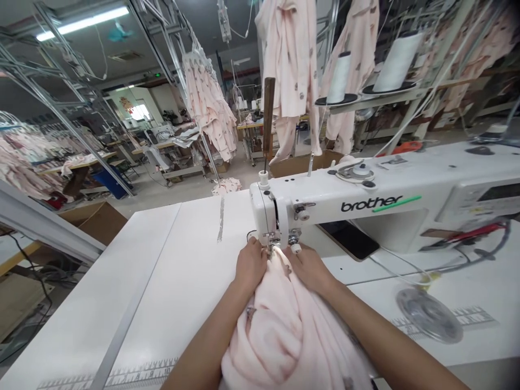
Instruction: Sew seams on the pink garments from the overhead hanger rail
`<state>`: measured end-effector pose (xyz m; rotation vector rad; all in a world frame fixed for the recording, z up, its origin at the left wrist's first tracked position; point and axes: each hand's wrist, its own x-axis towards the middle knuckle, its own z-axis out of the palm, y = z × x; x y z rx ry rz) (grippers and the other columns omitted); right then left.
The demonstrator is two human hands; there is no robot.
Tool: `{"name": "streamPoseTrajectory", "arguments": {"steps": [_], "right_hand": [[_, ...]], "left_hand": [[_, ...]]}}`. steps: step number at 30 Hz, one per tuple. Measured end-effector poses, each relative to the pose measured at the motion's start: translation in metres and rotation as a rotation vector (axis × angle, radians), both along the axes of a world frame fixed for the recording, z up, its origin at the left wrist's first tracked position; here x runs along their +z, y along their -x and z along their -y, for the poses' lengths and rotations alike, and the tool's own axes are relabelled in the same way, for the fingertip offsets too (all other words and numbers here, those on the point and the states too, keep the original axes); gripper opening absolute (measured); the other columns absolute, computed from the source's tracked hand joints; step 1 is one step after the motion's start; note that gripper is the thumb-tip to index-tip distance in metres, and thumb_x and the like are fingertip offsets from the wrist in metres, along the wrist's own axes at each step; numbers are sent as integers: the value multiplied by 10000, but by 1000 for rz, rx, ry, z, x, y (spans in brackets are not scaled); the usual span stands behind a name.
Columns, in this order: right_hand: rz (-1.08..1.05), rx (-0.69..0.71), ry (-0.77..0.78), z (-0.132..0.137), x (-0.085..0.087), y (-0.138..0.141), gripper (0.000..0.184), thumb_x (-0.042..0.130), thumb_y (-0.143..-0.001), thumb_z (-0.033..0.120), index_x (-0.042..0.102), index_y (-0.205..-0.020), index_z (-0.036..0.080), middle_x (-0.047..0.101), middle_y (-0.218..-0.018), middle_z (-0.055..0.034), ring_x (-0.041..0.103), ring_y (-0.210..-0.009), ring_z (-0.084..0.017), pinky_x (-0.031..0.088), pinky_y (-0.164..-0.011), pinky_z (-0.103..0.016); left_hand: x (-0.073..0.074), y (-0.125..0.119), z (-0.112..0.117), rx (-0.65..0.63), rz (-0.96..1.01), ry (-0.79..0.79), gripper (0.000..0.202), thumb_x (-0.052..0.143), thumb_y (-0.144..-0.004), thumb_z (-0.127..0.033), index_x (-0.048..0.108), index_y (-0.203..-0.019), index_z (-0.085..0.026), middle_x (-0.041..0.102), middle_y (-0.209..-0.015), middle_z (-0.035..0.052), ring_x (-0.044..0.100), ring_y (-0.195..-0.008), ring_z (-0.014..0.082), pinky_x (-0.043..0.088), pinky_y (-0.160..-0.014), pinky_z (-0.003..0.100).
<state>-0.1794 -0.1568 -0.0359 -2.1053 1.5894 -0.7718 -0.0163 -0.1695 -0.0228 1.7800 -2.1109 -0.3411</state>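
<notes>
A pale pink garment [280, 325] with small grey motifs lies bunched on the white table, its narrow far end under the needle area of a white Brother sewing machine [406, 208]. My left hand [251, 262] is at the left of the presser foot, fingers bent on the fabric close to the needle. On the other side, my right hand [309, 265] lies against the cloth, its fingertips partly behind the machine head. Both hands are closed on the garment's edge as far as I can see. The machine's lamp lights the cloth between them.
A phone [349, 238] rests under the machine arm. To the right lie a clear round dish [428, 314] and a cable. Thread cones [339, 78] stand behind the machine. Pink garments [288, 59] hang beyond it, and a cardboard box [93, 225] is left of the table.
</notes>
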Motion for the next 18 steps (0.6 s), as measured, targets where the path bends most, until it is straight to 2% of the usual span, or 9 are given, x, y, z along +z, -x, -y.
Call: {"name": "streamPoseTrajectory", "arguments": {"steps": [5, 14, 18], "right_hand": [[25, 8, -22, 5, -5, 4, 413, 194, -940, 359, 545, -830, 172, 619, -834, -86, 564, -775, -217, 390, -660, -277], [66, -14, -68, 3, 2, 2, 391, 196, -920, 389, 509, -797, 190, 593, -770, -71, 547, -718, -214, 370, -636, -274], [104, 10, -65, 1, 5, 2, 397, 191, -928, 388, 516, -814, 191, 602, -806, -73, 555, -750, -218, 377, -656, -280]], "left_hand": [[0, 1, 2, 7, -18, -23, 240, 390, -861, -166, 622, -915, -141, 583, -1042, 92, 601, -910, 204, 433, -788, 287], [5, 2, -1, -7, -31, -54, 220, 412, -845, -161, 629, -871, -142, 594, -990, 93, 604, -870, 210, 431, -750, 287], [4, 0, -3, -21, -61, -54, 220, 413, -839, -166, 630, -861, -143, 594, -976, 91, 603, -868, 208, 434, -753, 288]]}}
